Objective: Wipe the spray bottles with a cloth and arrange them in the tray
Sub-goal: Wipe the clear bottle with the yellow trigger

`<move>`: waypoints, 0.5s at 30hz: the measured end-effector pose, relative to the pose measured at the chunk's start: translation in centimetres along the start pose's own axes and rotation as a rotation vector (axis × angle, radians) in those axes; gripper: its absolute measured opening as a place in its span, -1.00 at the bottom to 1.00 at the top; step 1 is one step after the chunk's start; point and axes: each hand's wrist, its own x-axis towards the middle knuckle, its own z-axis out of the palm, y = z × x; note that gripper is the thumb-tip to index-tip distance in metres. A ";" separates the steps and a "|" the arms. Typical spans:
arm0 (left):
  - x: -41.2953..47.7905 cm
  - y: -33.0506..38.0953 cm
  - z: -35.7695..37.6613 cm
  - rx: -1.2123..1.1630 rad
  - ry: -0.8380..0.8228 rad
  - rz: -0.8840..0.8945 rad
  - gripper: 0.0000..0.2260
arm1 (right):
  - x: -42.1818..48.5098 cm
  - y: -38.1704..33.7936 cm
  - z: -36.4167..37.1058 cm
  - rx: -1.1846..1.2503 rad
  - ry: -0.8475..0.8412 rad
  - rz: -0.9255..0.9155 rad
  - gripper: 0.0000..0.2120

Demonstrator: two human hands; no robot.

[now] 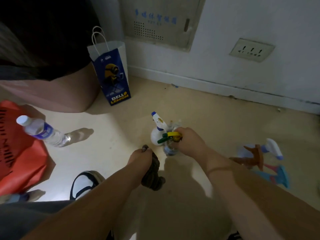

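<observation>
L hand [140, 155] is clenched round the cloth [152, 177]. It's brown and bunched, and most of it hangs below my fist toward the floor [121, 118]. I keep it there so I can rub w/o swapping hands.

R hand [188, 142] grasps the yellow-green spray bottle [168, 136] at the head, fingers curled round the neck behind the trigger. A top grip leaves the clear body bare for wiping. The bottle is upright in mid-floor, away from the wall edge. Can't tell if its base touches the floor or is just off it.

The white spray bottle [156, 132] w/ blue nozzle stands touching or just beside it, on the wall side. Probably next in line.

The other spray bottles [259, 156] (brown, white/blue, pink/blue heads) are clustered toward the floor's R side, well apart from the pair. That area is blurred. I can't make out a tray, so can't say whether they're in one.

Judgement: the wipe step on this bottle is about to start. Cloth and bottle are near each other but apart.

Also on the floor: water bottle [43, 131] tilted by the red bag [20, 144] on the L side, and a blue paper bag [112, 75] at the wall edge.
</observation>
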 end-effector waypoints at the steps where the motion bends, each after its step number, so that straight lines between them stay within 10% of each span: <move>1: 0.2 0.1 0.1 0.002 -0.004 0.004 -0.72 | 0.2 0.1 0.1 -0.010 0.015 -0.010 -0.85; 15: -3.2 1.1 -0.8 -0.094 -0.001 0.151 -0.81 | -4.0 0.7 -1.6 0.200 0.167 -0.017 -0.75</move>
